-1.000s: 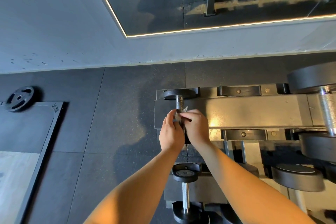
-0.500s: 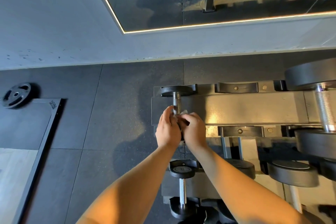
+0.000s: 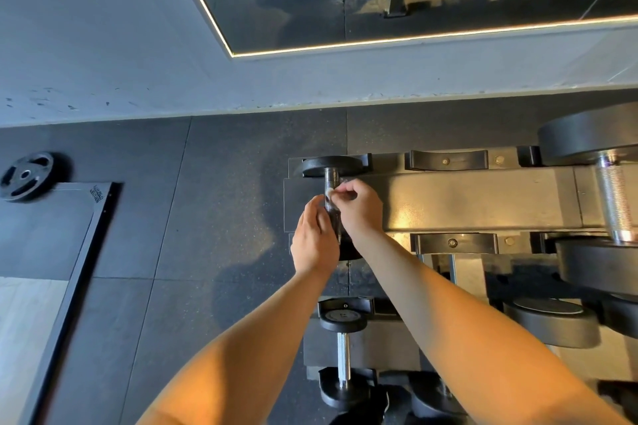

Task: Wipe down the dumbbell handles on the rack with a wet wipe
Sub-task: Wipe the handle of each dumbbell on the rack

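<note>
Both forearms extended; left grip (image 3: pixel 314 238) and right grip (image 3: pixel 359 207) curled, close together.

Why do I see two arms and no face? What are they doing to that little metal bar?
The camera sits on a person's head and looks down, so you see only their arms. Below stands a black metal gym rack for weights. The right hand pinches a small white wet wipe at the shiny metal handle of a small black dumbbell. The left hand is at the same handle; its fingers are hidden, so I cannot tell whether it grips. A round black weight plate lies on the dark floor at the left.
</note>
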`<action>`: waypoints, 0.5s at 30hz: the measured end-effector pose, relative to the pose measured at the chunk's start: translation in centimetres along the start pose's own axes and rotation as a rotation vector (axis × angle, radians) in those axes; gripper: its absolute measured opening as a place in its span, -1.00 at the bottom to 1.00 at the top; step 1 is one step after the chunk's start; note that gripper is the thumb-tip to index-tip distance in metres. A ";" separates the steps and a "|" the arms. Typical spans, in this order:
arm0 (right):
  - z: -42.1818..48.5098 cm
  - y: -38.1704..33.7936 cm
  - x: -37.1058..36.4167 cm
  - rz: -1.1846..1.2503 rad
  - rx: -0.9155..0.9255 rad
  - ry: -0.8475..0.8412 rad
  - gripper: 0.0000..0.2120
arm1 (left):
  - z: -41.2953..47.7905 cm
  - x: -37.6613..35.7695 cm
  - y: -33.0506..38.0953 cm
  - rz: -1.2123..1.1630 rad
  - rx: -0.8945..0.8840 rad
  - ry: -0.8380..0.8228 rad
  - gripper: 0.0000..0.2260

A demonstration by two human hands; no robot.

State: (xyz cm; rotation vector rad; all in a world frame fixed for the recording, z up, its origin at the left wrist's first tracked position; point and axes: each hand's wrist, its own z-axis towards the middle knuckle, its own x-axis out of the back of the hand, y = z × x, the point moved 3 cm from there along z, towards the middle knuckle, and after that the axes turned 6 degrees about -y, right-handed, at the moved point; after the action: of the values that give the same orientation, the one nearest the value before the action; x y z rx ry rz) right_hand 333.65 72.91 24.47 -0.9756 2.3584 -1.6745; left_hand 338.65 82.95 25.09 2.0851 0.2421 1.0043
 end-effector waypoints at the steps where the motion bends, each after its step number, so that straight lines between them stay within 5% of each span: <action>1: -0.4 0.4 0.1 -0.019 -0.017 -0.021 -0.91 | 0.0 0.0 0.0 -0.005 -0.002 0.004 -0.67; 6: -2.9 2.8 0.0 -0.081 -0.187 -0.173 -0.92 | -0.1 0.0 0.0 -0.039 -0.012 0.016 -0.69; 15: -3.0 1.3 0.6 -0.419 -0.118 -0.220 -0.89 | -0.1 0.1 -0.1 -0.056 -0.004 0.015 -0.70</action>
State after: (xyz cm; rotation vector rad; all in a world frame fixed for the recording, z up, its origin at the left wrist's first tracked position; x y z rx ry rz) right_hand 331.32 75.28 24.68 -1.6771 2.2374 -1.4538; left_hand 338.65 83.13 25.08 2.0564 0.3049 0.9865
